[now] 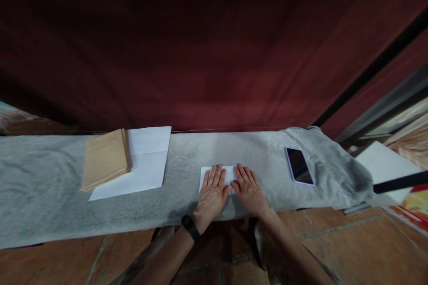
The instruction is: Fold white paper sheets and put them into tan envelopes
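A small white piece of paper lies on the grey cloth-covered table, close to its near edge. Flat on its left part rests my left hand, fingers stretched forward, a dark band on the wrist. My right hand lies flat over the paper's right part, its fingers also extended. The two thumbs nearly meet at the middle. Much of the paper is hidden beneath both hands, and I cannot tell whether it is folded.
On the left, a stack of folded brown paper sits on a larger white sheet. A phone with a purple edge lies to the right on the grey cloth. Behind hangs a dark red curtain; black bars stand at right.
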`<act>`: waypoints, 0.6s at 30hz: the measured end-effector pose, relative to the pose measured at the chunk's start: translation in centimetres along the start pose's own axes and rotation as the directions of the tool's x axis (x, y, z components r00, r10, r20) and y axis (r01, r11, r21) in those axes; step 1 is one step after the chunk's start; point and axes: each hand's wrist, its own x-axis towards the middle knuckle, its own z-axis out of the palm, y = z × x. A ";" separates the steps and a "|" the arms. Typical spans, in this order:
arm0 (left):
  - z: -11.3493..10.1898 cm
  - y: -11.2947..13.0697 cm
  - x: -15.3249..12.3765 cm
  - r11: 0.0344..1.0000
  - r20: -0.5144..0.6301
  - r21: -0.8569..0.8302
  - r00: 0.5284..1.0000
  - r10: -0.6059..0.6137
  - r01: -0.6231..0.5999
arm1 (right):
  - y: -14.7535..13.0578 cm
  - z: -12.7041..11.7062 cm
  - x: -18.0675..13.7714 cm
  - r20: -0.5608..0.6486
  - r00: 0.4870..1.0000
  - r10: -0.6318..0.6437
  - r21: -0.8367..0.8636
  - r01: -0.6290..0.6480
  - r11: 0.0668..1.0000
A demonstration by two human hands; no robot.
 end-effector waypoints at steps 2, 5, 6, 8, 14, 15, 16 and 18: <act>0.1 0.3 0.1 1.000 0.018 0.005 0.999 -0.029 0.029 | 0.1 0.1 0.0 -0.004 1.000 -0.004 0.007 0.004 1.000; 0.2 0.1 0.1 0.997 0.023 0.015 0.997 -0.078 0.078 | 0.1 0.1 0.0 -0.014 1.000 -0.001 0.011 0.001 1.000; 0.2 0.0 0.1 0.996 0.020 0.018 0.996 -0.085 0.085 | 0.1 0.1 0.0 -0.018 1.000 0.002 0.015 -0.002 1.000; 0.3 -0.1 0.1 0.996 0.009 0.024 0.996 -0.089 0.089 | -0.2 -0.1 0.1 -0.026 1.000 0.014 0.025 -0.013 1.000; 0.8 -0.3 0.0 0.997 0.008 0.055 0.998 -0.060 0.060 | -2.6 -0.6 0.7 -0.034 0.999 -0.041 0.104 0.044 0.994; 1.0 -0.4 -0.1 0.997 0.006 0.058 0.999 -0.052 0.052 | -3.0 -0.6 0.8 -0.033 0.998 -0.060 0.111 0.063 0.992; 1.2 -0.5 -0.1 0.997 0.001 0.060 0.999 -0.047 0.047 | -3.4 -0.5 0.9 -0.034 0.997 -0.071 0.114 0.074 0.991; 1.5 -0.7 -0.2 0.997 -0.014 0.059 0.999 -0.046 0.047 | -3.8 -0.3 0.9 -0.044 0.996 -0.071 0.113 0.076 0.991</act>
